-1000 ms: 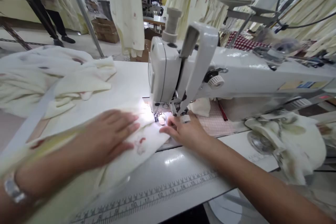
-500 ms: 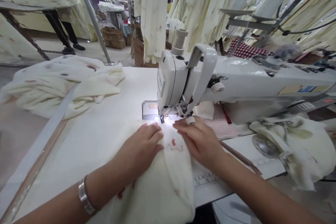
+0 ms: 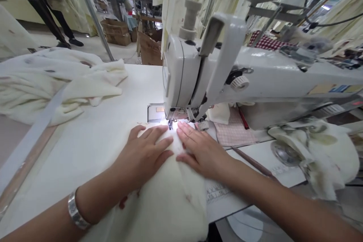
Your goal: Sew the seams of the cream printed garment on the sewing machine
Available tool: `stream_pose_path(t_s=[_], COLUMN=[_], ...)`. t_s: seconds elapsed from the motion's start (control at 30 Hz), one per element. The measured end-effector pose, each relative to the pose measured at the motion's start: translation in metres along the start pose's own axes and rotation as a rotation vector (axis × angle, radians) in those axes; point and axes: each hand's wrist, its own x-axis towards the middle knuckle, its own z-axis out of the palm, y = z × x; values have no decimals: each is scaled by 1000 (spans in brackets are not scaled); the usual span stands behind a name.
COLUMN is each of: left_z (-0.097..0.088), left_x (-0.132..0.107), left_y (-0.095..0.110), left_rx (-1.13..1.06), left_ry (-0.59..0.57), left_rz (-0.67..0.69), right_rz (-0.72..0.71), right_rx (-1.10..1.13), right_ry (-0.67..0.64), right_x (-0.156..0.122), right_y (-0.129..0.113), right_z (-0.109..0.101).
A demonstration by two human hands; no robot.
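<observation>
A cream fabric piece [image 3: 170, 193] with small red marks lies on the white sewing table [image 3: 107, 132] and runs under the needle of a white sewing machine [image 3: 215, 68]. My left hand [image 3: 144, 153] lies flat on the cloth with its fingers stretched toward the lit needle area [image 3: 171, 124]. My right hand [image 3: 198, 151] rests flat on the cloth just right of it, fingertips close to the presser foot. Both hands press the fabric down side by side. A metal bracelet [image 3: 76, 211] is on my left wrist.
A heap of cream fabric [image 3: 53, 83] lies at the table's left. More crumpled cloth [image 3: 320, 155] sits at the right by the machine base. Cream garments hang behind. A person's legs [image 3: 56, 22] stand at far left, near cardboard boxes [image 3: 116, 32]. A printed ruler [image 3: 221, 193] runs along the table front.
Both hands slid the cloth toward the needle and came together. My right hand went from pinching near the presser foot to lying flat on the fabric.
</observation>
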Motion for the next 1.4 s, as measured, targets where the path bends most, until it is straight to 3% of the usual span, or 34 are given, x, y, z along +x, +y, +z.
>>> stream_pose_path(t_s=[0.27,0.53,0.77,1.0,1.23,1.4], left_z=[5,6,5,8,7,9], left_x=[15,23,25,20,19,20], left_y=[-8,-15,-14,-17,-19,-21], left_rx=[77,32,-18,-62,-91,-76], left_ry=[43,-15,-15,-3,24,20], left_rz=[-54,-127,-193,-202,-193,-197], right_rz=[59,257,277,344,237,283], right_rx=[-54,-13,125,312,227,306], right_ry=[-50,-133,-62,164,32,189], right_x=[19,26,26,21,16,21], right_y=[14,22,23,27,44,51], right_z=[-7,-5,-8,0,17,24])
